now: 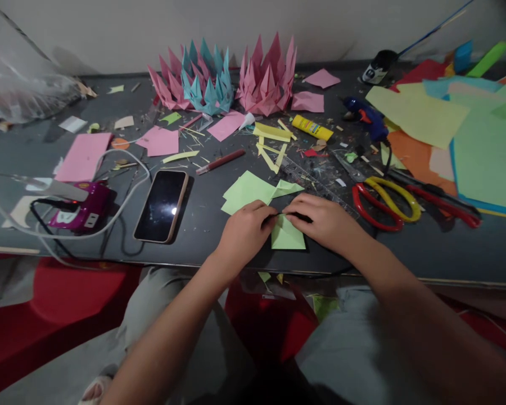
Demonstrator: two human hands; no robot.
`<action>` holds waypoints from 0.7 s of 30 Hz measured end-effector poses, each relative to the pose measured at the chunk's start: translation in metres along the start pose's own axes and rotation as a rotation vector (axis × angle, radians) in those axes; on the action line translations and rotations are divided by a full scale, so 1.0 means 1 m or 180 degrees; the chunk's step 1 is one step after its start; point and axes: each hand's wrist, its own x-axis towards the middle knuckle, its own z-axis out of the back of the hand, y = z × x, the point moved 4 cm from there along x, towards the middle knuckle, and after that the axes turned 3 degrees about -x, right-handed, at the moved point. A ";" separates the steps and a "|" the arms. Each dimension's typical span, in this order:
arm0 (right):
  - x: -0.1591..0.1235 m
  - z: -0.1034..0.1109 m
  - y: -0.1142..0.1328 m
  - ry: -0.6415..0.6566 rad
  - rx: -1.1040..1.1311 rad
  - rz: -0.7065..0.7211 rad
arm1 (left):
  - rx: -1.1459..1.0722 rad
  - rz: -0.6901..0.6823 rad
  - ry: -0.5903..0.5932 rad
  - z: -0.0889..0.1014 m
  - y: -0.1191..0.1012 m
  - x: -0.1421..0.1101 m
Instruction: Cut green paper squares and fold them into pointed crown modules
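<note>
A small light-green sheet of paper (pixel 288 236) lies near the table's front edge, partly folded. My left hand (pixel 249 226) pinches its upper left part, fingers closed. From the other side my right hand (pixel 320 218) grips the upper right part, the two sets of fingertips almost meeting. The fingers hide most of the fold between them. Just beyond my hands rest several green paper squares (pixel 247 191) and a folded green piece (pixel 287 188).
A phone (pixel 162 207) and a purple power adapter (pixel 86 207) with cables lie left. Scissors (pixel 377 208), a glue gun (pixel 366 117) and coloured sheets (pixel 484 146) are right. Pink (pixel 267 81) and blue (pixel 208 84) folded-paper crowns stand behind a glue stick (pixel 312 127).
</note>
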 end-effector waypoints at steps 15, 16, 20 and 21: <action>-0.013 0.001 0.002 -0.0035 -0.0787 0.0734 | 0.0057 -0.0475 0.0353 0.001 0.002 -0.001; -0.013 0.001 0.003 -0.0021 -0.0804 0.0736 | 0.0100 -0.0505 0.0351 0.001 0.002 -0.001; -0.014 0.001 0.004 0.0030 -0.0838 0.0794 | 0.0353 -0.0609 0.0295 0.000 0.001 -0.003; -0.014 0.001 0.004 0.0035 -0.0846 0.0810 | 0.0424 -0.0637 0.0284 -0.001 0.001 -0.003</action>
